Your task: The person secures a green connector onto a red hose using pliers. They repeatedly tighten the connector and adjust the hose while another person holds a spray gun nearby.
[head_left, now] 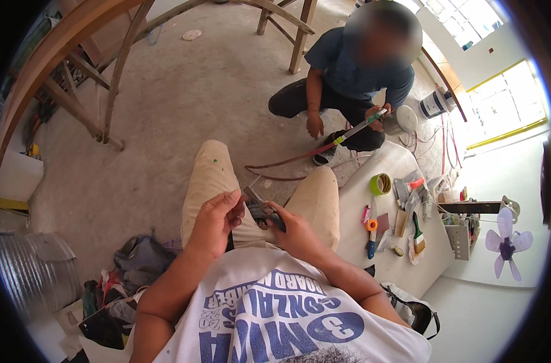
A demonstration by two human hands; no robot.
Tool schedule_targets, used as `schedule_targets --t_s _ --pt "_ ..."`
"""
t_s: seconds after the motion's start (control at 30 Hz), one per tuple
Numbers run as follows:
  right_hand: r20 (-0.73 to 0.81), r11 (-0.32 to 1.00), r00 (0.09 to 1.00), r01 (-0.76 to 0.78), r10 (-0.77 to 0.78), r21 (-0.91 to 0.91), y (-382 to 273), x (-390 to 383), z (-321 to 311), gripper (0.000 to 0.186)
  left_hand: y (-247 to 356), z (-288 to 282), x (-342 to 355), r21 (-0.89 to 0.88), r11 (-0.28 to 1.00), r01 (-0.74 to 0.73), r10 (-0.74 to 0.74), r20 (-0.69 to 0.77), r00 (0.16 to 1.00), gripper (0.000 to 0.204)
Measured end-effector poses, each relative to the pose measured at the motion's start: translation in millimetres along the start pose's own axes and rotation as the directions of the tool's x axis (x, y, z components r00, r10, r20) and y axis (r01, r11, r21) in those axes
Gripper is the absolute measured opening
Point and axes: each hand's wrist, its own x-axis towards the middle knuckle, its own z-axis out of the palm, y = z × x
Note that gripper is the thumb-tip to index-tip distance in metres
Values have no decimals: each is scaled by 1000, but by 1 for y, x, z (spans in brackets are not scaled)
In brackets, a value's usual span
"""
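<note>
My right hand [295, 233] is wrapped round a dark pliers-like tool [253, 195] above my lap, its grey head pointing away from me. Close beside it, to the left, my left hand [218, 219] is closed with thumb and fingertips pinched together. What that pinch holds, if anything, is too small to make out. A thin pale strand shows just past the tool's tip. Both hands are between my knees, over my beige trousers [210, 169].
Facing me, a crouching person [354, 78] holds a spray gun with a metal cup [400, 121] on a red hose [275, 163]. On the right, a pale bench [372, 175] bears green tape [380, 184], a paintbrush [418, 233] and a purple fan [508, 245]. Wooden trestles [121, 78] stand left.
</note>
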Motion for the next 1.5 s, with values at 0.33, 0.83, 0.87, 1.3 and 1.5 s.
schedule_targets --t_s 0.33,0.83,0.87,1.3,1.5 --pt "278 995 955 -102 104 -22 -38 -35 -34 47 76 4 -17 568 453 -688 -20 777 629 68" --pt "368 993 929 -73 34 92 -26 -58 -10 48 86 9 -29 648 62 -760 -304 737 603 68" --pt "360 992 933 -66 24 104 -23 -57 -8 48 87 10 -30 658 34 -752 -322 720 615 68" --pt "388 984 921 -38 -34 175 -8 -62 -6 44 82 14 -29 548 -262 -794 -340 718 608 52" --pt "353 978 934 -18 -58 208 -2 -69 -3 44 77 15 -31 520 -277 -808 -306 749 587 47"
